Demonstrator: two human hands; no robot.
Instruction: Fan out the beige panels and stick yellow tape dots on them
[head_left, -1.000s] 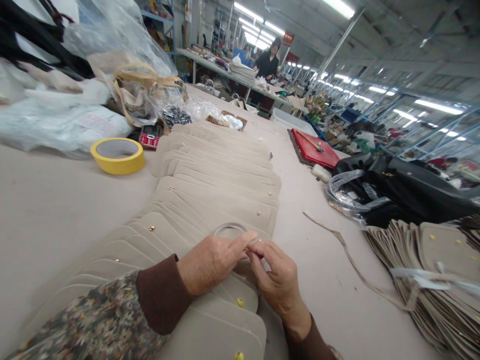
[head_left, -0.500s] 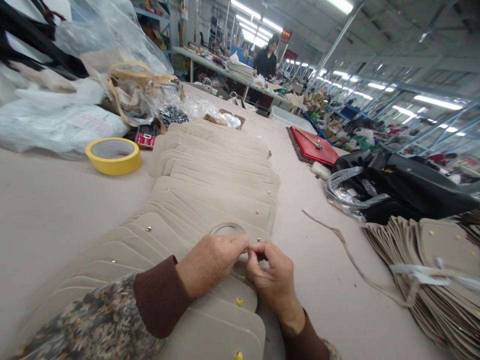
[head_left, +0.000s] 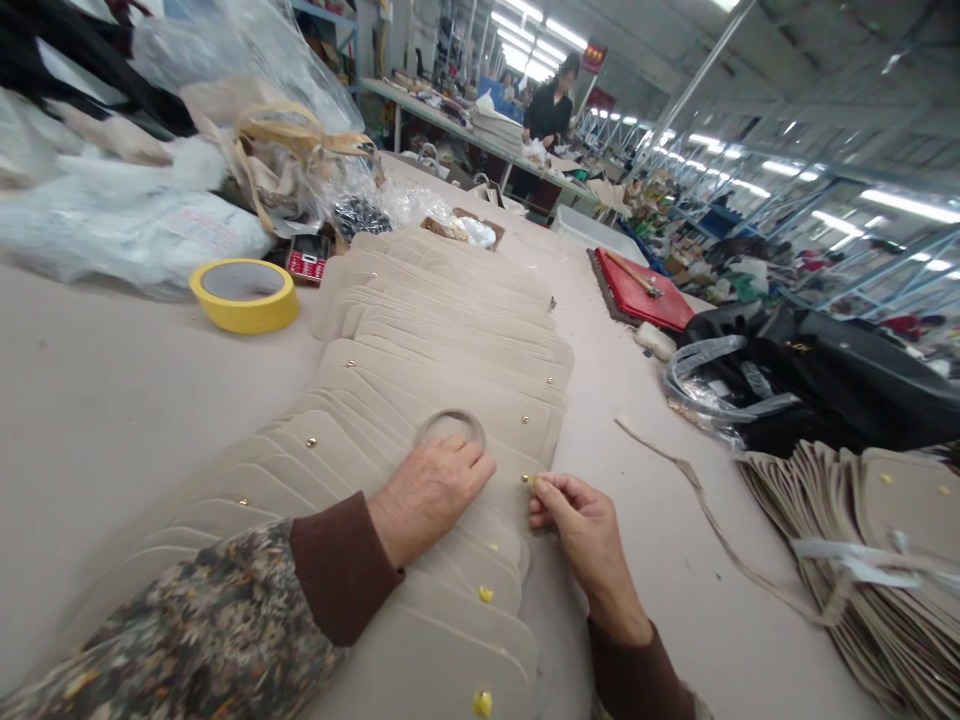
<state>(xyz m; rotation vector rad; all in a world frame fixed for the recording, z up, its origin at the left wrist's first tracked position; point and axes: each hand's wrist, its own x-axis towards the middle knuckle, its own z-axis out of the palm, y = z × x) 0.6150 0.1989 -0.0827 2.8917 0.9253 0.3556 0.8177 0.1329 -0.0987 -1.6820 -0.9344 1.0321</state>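
As I read the head view, the stud on the tan panel lies just left of the fingertips of the right hand, the nearer one. Right: thumb and forefinger pinched on a small yellow scrap beside the stud; contact unclear to me. Left hand: palm down over the panels, fingers curled at a ring; gripping or loose, I can't tell.

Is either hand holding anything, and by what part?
The right hand pinches a tiny yellow piece; by which part is too small to tell. Whether the left hand holds the grey ring is hidden.
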